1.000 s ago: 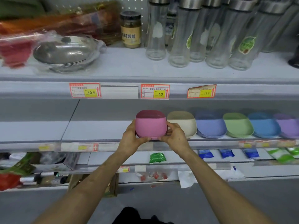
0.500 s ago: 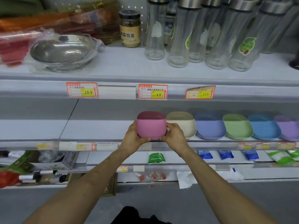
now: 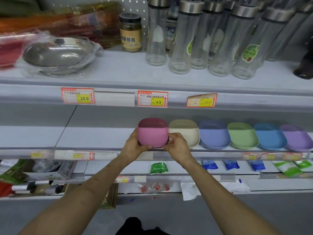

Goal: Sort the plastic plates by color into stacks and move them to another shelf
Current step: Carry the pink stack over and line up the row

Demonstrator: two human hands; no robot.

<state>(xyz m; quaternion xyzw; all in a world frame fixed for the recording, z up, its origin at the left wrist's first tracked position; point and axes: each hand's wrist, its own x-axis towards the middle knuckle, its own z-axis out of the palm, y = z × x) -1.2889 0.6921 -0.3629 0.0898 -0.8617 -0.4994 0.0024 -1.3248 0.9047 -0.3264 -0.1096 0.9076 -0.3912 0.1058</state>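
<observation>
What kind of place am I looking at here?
Most likely a shop aisle: price tags line the shelf edges, identical glass bottles stand in rows, and colour-sorted plate stacks sit below.

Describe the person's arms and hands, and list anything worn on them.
Nothing is worn on them. The left hand and right hand have no gloves, and no ring, watch or bracelet shows. The left forearm and right forearm are uncovered down to the bottom edge of the picture, with no sleeve in view.
</observation>
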